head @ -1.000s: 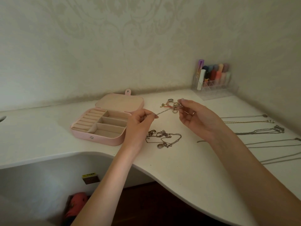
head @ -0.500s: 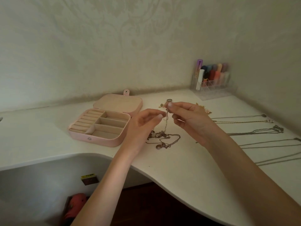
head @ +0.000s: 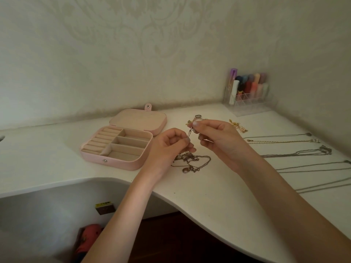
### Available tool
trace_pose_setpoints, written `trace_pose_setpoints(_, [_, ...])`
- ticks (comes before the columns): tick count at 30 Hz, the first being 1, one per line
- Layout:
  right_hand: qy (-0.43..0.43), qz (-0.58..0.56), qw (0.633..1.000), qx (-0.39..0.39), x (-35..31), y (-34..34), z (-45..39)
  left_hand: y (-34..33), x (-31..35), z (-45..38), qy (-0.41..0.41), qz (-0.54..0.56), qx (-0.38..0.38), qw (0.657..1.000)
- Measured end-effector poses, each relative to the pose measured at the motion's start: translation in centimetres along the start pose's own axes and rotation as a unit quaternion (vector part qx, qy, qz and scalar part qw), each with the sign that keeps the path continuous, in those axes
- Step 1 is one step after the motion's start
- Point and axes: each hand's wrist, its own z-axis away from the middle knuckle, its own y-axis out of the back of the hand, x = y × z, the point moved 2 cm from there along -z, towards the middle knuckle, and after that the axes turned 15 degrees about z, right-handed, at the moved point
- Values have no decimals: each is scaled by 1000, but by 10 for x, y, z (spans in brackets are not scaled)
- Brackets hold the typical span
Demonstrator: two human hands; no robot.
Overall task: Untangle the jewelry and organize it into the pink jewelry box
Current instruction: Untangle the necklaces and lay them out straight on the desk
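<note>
The pink jewelry box (head: pixel 114 164) lies open on the white table, its compartments bare. Right of it, a tangle of chains (head: pixel 193 162) with a small pendant rests on the table. One thin chain (head: pixel 189 134) rises from the tangle. My left hand (head: pixel 167 147) pinches its lower part just above the tangle. My right hand (head: pixel 218 138) pinches its upper end a little higher. A few rings (head: pixel 197 117) lie behind my right hand.
Several straightened necklaces (head: pixel 296 154) lie side by side on the right of the table. A gold piece (head: pixel 237 126) lies near a clear organizer (head: pixel 247 103) of cosmetic tubes in the back corner. The table's curved front edge (head: pixel 171 198) runs below my arms.
My hands came closer together. The chain, stretched sideways between them a second ago, now hangs nearly upright from my right hand down to my left hand over the tangle.
</note>
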Motion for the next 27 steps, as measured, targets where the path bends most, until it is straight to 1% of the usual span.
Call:
trace_pose_setpoints(4, [2,-35,999,2,-2,2,-1,0,0,0,2,-9,5,1000])
trace_pose_setpoints(7, [-4,-93,995,20,-4,7,-2,1,-1,-1,3,6,7,1000])
trace_pose_setpoints(13, [-27,-220,974,56,-8,17,-3,2,-2,-2,2,7,20,1000])
trace_pose_setpoints(15, [-35,-244,966,73,-9,21,-3,3,-2,-3,-2,6,23,1000])
trace_pose_setpoints(21, [-15,-247,955,166,-9,39,-6,5,-3,-3,-4,25,20,999])
trace_pose_setpoints(24, [1,-223,956,189,-9,45,-6,5,-3,-2,0,38,22,999])
trace_pose_setpoints(27, [8,-213,959,189,-8,46,-7,4,-3,-2,2,35,27,999])
